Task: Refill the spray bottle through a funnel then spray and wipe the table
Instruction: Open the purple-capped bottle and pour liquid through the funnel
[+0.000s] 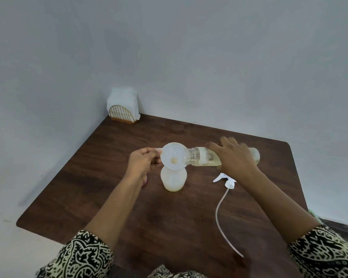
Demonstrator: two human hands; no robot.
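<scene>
A translucent white spray bottle point(173, 180) stands upright on the dark wooden table point(129, 207) without its head. A clear funnel point(172, 156) sits in its neck, and my left hand point(144, 162) pinches the funnel's rim tab. My right hand point(232, 157) grips a clear refill bottle point(201, 156) of pale yellow liquid, tipped on its side with its mouth over the funnel. The white spray head point(226, 180) lies on the table to the right, its long tube point(222, 221) curving toward me.
A gold wire napkin holder point(122, 114) with white napkins stands in the table's far left corner against the wall. The table's right edge and rounded corner are near the refill bottle's base. Patterned sleeves cover both my upper arms.
</scene>
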